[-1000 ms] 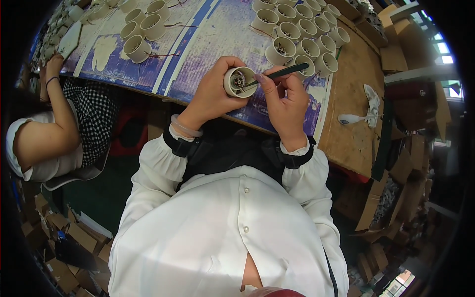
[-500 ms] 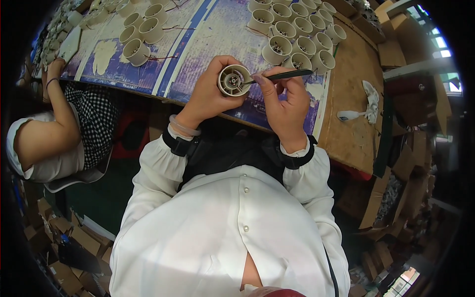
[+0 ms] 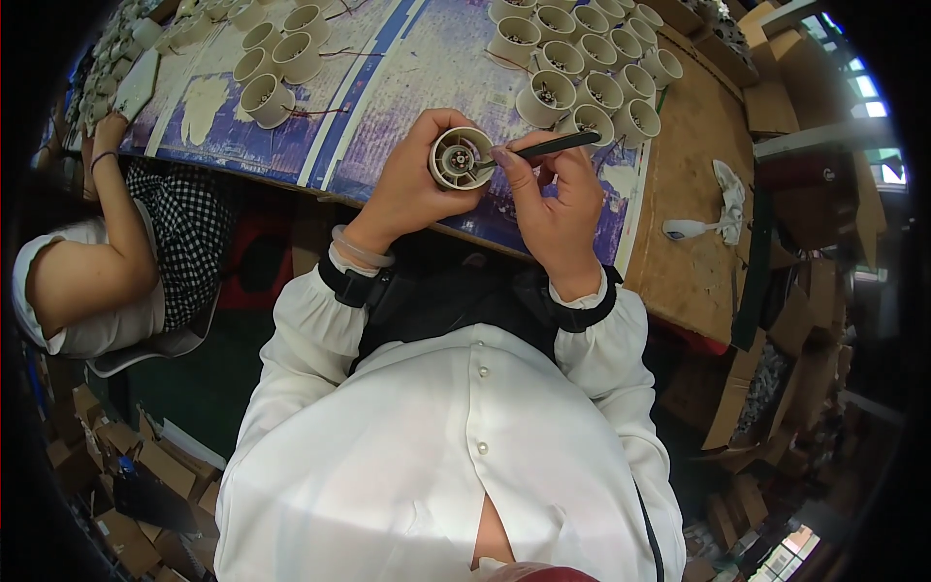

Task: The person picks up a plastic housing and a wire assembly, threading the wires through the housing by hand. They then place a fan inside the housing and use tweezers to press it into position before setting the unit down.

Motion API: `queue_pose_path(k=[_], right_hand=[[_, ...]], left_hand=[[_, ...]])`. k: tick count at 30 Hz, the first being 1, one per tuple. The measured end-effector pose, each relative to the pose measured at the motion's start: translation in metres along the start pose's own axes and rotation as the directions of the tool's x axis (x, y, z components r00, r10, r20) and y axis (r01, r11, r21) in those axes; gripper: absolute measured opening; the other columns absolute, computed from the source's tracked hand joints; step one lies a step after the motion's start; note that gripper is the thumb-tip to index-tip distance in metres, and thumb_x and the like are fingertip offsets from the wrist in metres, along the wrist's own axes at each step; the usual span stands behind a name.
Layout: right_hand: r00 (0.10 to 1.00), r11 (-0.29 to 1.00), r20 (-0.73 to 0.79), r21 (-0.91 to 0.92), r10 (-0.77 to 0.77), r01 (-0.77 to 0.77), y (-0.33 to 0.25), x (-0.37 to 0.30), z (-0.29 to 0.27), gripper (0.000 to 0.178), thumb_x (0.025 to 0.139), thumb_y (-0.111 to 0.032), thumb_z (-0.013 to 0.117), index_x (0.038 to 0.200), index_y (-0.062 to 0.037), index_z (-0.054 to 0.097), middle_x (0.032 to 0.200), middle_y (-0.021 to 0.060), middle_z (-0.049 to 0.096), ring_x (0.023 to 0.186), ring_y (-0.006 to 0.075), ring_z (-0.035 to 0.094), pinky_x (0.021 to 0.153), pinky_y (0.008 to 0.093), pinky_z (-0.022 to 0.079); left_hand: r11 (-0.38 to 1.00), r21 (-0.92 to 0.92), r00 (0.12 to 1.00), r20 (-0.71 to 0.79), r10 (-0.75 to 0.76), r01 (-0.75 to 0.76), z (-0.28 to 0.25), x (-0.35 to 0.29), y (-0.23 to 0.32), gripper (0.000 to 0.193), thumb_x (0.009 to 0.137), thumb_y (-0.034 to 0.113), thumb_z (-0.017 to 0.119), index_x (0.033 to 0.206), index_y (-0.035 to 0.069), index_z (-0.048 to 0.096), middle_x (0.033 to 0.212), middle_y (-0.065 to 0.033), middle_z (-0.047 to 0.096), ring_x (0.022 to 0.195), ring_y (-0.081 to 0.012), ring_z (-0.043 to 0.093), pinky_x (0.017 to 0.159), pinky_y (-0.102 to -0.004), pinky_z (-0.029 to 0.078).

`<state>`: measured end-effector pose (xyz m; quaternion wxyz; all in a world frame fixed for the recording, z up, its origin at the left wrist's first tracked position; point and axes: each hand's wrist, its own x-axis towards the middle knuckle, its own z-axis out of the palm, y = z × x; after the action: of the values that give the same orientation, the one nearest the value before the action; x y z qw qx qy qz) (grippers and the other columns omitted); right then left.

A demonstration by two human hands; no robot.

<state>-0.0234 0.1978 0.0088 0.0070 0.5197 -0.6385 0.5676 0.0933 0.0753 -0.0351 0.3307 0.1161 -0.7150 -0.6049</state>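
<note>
My left hand [image 3: 409, 184] is closed round a cream cylindrical plastic housing [image 3: 435, 171], its open end turned up toward me. Inside the housing are spokes and a round metal centre that looks like a small motor. Between thumb and fingers, my right hand [image 3: 561, 209] grips black tweezers [image 3: 558, 145]. Their thin tip reaches over the rim into the housing, to the right of the centre. What the tip touches is too small to make out. Both hands are above the near edge of the table.
Many similar cream housings [image 3: 543, 100] stand grouped at the back right. Another group [image 3: 268, 101], with thin wires, stands at the back left. A white squeeze bottle [image 3: 685, 229] and a crumpled white cloth [image 3: 729, 199] lie on the brown board at right. A co-worker's arm [image 3: 126, 209] is at far left.
My right hand has shifted slightly left, and the tweezers reach a little lower inside the housing. The housing has moved a touch to the right in my left hand.
</note>
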Motion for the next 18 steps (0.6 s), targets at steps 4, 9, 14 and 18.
queue_pose_path(k=[4, 9, 14, 18], right_hand=[[1.0, 1.0, 0.001, 0.0, 0.0, 0.0, 0.0, 0.0, 0.0002, 0.012, 0.086, -0.012, 0.071, 0.09, -0.0029, 0.065, 0.083, 0.0018, 0.061, 0.066, 0.0086, 0.051, 0.057, 0.0226, 0.04], [1.0, 1.0, -0.005, -0.009, -0.005, 0.005, -0.0008, -0.0009, 0.0024, 0.011, 0.086, -0.011, 0.07, 0.09, -0.0025, 0.064, 0.083, 0.002, 0.06, 0.065, 0.009, 0.052, 0.058, 0.023, 0.04], [0.999, 0.998, 0.001, -0.041, -0.038, 0.038, -0.0009, -0.0025, 0.0053, 0.01, 0.086, -0.008, 0.07, 0.089, -0.0019, 0.063, 0.084, 0.0024, 0.061, 0.065, 0.0097, 0.051, 0.057, 0.0232, 0.041], [0.995, 0.993, -0.014, -0.061, -0.102, 0.101, 0.0028, -0.0044, 0.0069, 0.01, 0.086, -0.008, 0.07, 0.089, -0.0016, 0.062, 0.085, 0.0028, 0.061, 0.065, 0.01, 0.051, 0.058, 0.023, 0.041]], left_hand=[[0.999, 0.014, 0.997, 0.061, -0.038, 0.037, -0.0019, -0.0002, 0.0022, 0.054, 0.069, -0.002, 0.074, 0.114, 0.005, 0.045, 0.111, -0.0073, 0.056, 0.102, -0.015, 0.056, 0.09, -0.0283, 0.046], [0.999, 0.035, 0.999, 0.033, -0.018, 0.017, -0.0012, -0.0008, 0.0002, 0.055, 0.067, 0.001, 0.076, 0.113, 0.005, 0.047, 0.107, -0.0058, 0.057, 0.099, -0.0144, 0.057, 0.087, -0.0274, 0.047], [0.996, 0.09, 1.0, 0.009, 0.015, -0.015, 0.0002, -0.0011, 0.0021, 0.056, 0.064, 0.005, 0.079, 0.112, 0.005, 0.049, 0.101, -0.0043, 0.058, 0.092, -0.0137, 0.058, 0.082, -0.026, 0.048], [0.994, 0.111, 1.0, 0.006, 0.01, -0.01, 0.0006, -0.0007, 0.0018, 0.056, 0.064, 0.005, 0.079, 0.111, 0.005, 0.049, 0.101, -0.0047, 0.058, 0.092, -0.0145, 0.058, 0.081, -0.0261, 0.048]])
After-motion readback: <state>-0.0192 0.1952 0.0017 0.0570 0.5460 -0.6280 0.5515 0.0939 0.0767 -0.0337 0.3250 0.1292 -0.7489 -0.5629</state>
